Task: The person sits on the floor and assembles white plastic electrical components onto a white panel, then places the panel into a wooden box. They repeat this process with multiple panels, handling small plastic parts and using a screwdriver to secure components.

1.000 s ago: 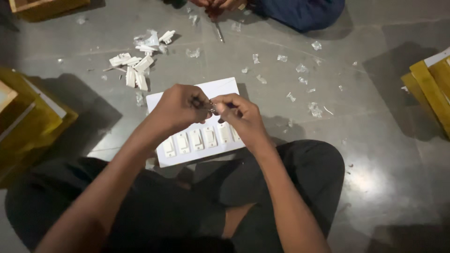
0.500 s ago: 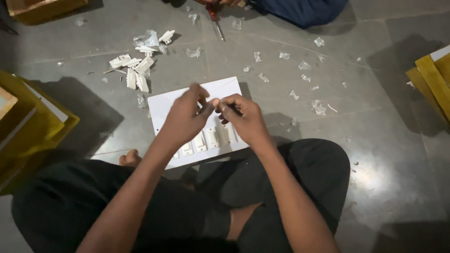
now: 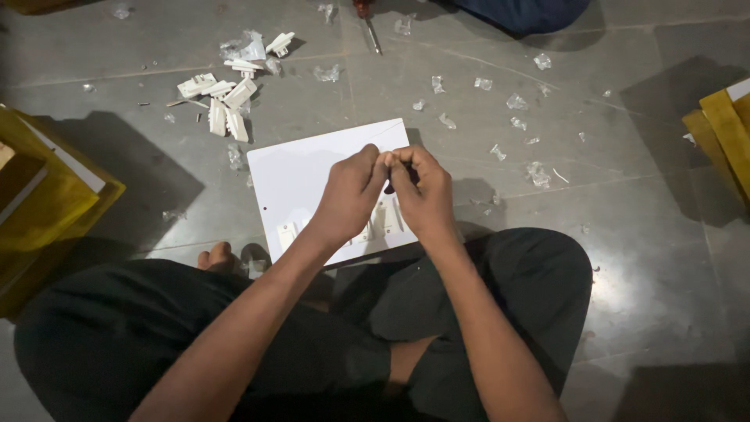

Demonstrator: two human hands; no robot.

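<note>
**Two hands meet fingertip to fingertip over a white switch plate**

A person sits cross-legged on a grey floor, and both hands are raised together above a white switch plate [image 3: 312, 176] that lies flat just ahead of the knees. The left hand [image 3: 350, 195] comes in from seven o'clock, its fingers curled and the thumb and forefinger pinched tight at the top. The right hand [image 3: 422, 191] comes in from five o'clock, closed in the same way, and the two sets of fingertips touch at twelve o'clock of the hands. A small dark bit shows in the gap between them; whatever is pinched there is too small and too hidden to name, and which hand holds it cannot be told.

The plate sits slightly tilted, its near edge partly under the hands, where a row of pale rocker switches [image 3: 287, 233] shows along that edge.

At ten o'clock from the plate, well apart from it, lies a heap of white plastic parts [image 3: 226, 98]. Scraps of clear wrapping [image 3: 516, 101] are scattered from twelve to two o'clock. A screwdriver [image 3: 367, 23] lies at twelve o'clock near the top edge, beside another person's blue clothing [image 3: 523, 12]. Yellow boxes [image 3: 47, 203] stand at nine o'clock, and another yellow box [image 3: 723, 137] at three o'clock.
</note>
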